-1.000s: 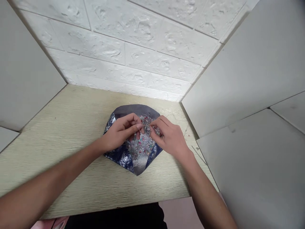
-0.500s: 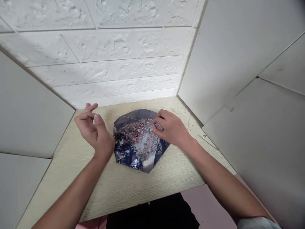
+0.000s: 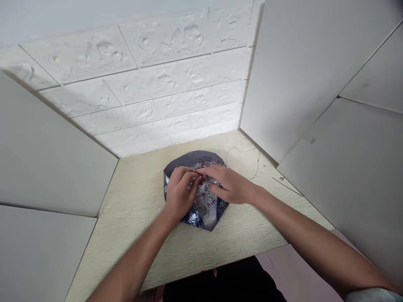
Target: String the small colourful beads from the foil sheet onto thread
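A blue patterned pouch (image 3: 193, 218) with a grey lining lies spread on the table, holding many small clear, white and red beads (image 3: 206, 197). Over its left side is my left hand (image 3: 181, 191), thumb and fingers pinched together; whatever they grip is too small to make out. My right hand (image 3: 229, 183) reaches in from the right, above the beads. Its index finger stretches out to touch the left fingertips, while the thumb stays apart, lower down. No thread can be made out between the hands.
Loose thin thread (image 3: 258, 161) curls on the pale wooden table (image 3: 141, 235) at the back right. Near the right edge lie a thin grey strip (image 3: 287, 186) and a tiny metallic piece (image 3: 281, 178). A white brick-patterned wall (image 3: 163, 84) and pale side panels surround the tabletop.
My left hand has come rightward from beside the pouch to meet the right over the beads. The thread stretched between them has dropped from sight. The view has tilted and shifted slightly.
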Tool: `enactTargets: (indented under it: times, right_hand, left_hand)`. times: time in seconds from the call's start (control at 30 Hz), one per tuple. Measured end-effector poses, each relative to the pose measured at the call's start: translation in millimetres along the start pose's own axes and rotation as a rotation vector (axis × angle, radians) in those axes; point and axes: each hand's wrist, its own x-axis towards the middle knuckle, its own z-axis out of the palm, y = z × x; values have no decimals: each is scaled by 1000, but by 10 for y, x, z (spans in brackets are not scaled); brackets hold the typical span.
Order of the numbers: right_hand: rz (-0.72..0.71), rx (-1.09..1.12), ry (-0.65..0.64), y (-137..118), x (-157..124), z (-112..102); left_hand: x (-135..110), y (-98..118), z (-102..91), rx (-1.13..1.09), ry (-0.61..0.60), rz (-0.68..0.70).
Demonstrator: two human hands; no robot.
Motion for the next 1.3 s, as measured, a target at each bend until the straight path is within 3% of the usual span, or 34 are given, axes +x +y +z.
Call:
enactTargets:
  times: [0.23,0.43,0.5,0.63,0.73,1.03,1.3]
  right_hand:
    - [49,-78,133,54,46,45]
    - [98,-95,166,96,38,40]
    - [130,-98,178,112,31,30]
    - [212,-188,181,139,24,12]
    - [253,-249,190,143,23,12]
    - [152,-365,111,194,18,46]
    - [125,-540,-85,72,61,-52]
  left_hand:
    - [-35,-21,29,5,-4,-27]
    - [-21,-12,-24,-61,0,-76]
    - [2,-11,-64,-60,-117,-75]
    - [42,0,-123,105,-487,-5]
    - [46,25,-121,163,-609,47]
    - [29,-65,-14,352,-577,40]
    - [20,-132,0,221,-556,-1]
